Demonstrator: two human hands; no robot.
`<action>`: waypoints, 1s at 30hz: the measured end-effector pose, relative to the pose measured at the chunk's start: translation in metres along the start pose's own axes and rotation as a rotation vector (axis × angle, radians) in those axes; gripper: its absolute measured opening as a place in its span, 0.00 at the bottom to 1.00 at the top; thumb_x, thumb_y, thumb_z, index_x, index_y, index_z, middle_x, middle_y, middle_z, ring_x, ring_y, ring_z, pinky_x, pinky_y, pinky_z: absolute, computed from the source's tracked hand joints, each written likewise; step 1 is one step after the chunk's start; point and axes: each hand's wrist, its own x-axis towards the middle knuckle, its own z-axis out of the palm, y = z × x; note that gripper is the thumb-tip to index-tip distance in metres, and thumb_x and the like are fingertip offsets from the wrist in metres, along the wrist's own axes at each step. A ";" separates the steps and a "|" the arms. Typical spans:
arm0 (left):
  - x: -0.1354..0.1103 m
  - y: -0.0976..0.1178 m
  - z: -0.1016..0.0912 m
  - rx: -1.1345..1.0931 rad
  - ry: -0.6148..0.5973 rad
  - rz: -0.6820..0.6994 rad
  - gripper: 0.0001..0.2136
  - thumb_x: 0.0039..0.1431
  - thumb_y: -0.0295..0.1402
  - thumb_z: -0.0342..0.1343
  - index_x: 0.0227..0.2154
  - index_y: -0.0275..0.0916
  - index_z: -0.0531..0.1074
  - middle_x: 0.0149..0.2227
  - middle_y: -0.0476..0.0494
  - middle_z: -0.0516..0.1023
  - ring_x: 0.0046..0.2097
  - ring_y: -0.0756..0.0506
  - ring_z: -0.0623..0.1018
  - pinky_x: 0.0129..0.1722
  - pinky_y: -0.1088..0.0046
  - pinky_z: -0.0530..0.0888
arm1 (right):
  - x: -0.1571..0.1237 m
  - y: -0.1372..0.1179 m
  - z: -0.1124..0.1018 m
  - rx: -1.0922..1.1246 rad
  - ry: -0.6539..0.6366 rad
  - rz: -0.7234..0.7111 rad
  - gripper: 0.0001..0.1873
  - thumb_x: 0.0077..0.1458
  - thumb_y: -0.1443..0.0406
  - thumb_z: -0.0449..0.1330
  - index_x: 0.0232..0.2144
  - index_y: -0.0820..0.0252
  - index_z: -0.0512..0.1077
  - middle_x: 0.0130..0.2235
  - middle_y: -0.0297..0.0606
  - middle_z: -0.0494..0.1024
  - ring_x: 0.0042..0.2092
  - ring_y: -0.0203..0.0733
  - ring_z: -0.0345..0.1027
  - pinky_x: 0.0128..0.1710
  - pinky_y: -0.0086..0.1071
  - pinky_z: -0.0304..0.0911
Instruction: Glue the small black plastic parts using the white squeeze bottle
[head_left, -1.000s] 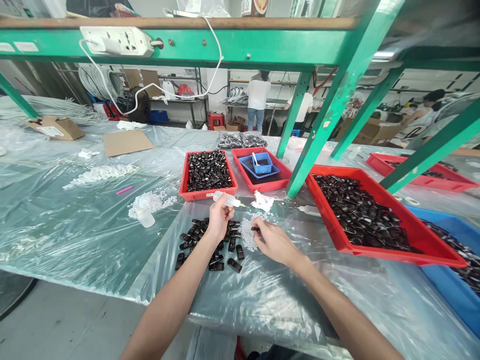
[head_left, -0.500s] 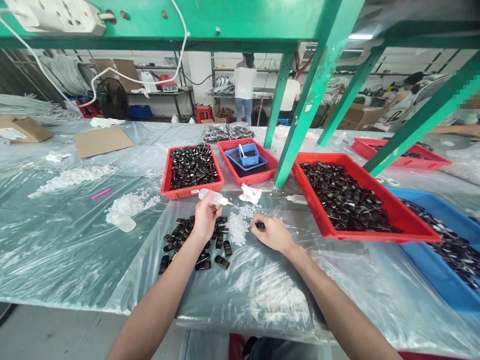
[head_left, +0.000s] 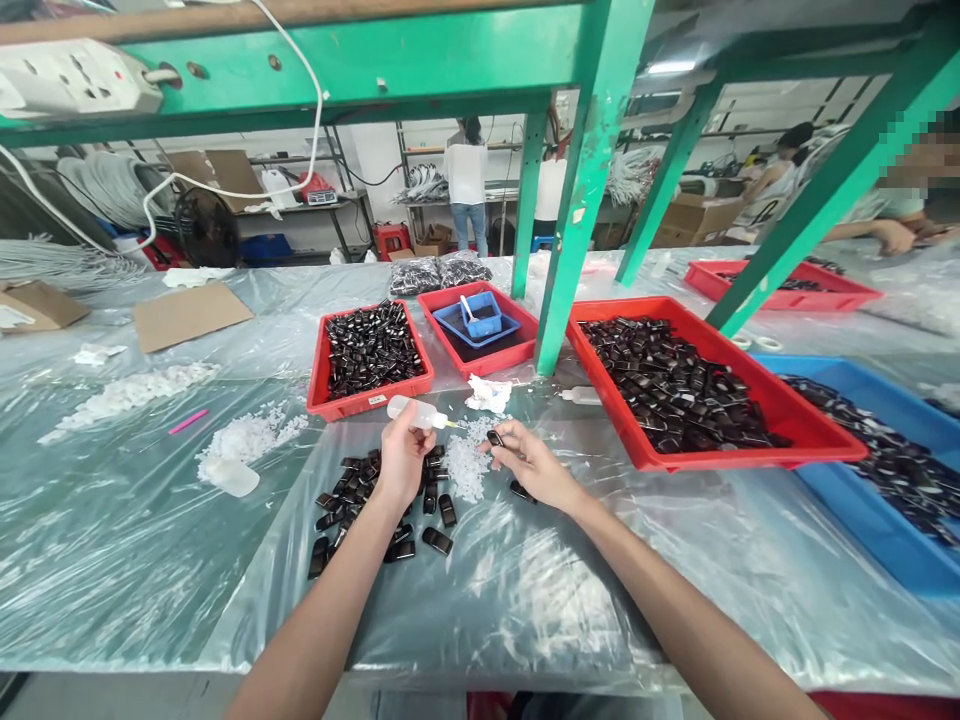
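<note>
My left hand (head_left: 403, 455) is closed around a translucent squeeze bottle (head_left: 420, 413) with a thin needle tip, which points right above the white bits. Between the fingertips of my right hand (head_left: 536, 465) is a small black plastic part (head_left: 495, 438), held just right of that tip. Small clear-white pieces (head_left: 468, 465) lie heaped between my hands. Under and beside my left wrist spreads a pile of glossy black parts (head_left: 437, 541). Another black part (head_left: 523, 491) rests on the plastic sheet below my right hand.
Red trays of black parts stand ahead (head_left: 370, 402) and to the right (head_left: 750, 462), beside a blue bin (head_left: 892, 560). A green post (head_left: 559, 280) rises between trays. Crumpled tissue (head_left: 489, 393), a second bottle (head_left: 581, 396) and a pink stick (head_left: 188, 421) lie around. A co-worker's hand (head_left: 896, 236) shows far right.
My right hand has lifted slightly and turned, bringing the black part in its fingertips into view near the bottle's tip. Another part is now uncovered below it. The camera view has shifted.
</note>
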 end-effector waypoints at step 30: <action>-0.005 -0.007 -0.006 0.532 -0.175 0.272 0.20 0.55 0.50 0.64 0.28 0.34 0.75 0.23 0.49 0.70 0.23 0.52 0.65 0.23 0.76 0.62 | -0.004 -0.009 0.011 -0.038 0.055 -0.008 0.16 0.59 0.51 0.63 0.38 0.57 0.70 0.31 0.34 0.75 0.29 0.37 0.65 0.24 0.29 0.52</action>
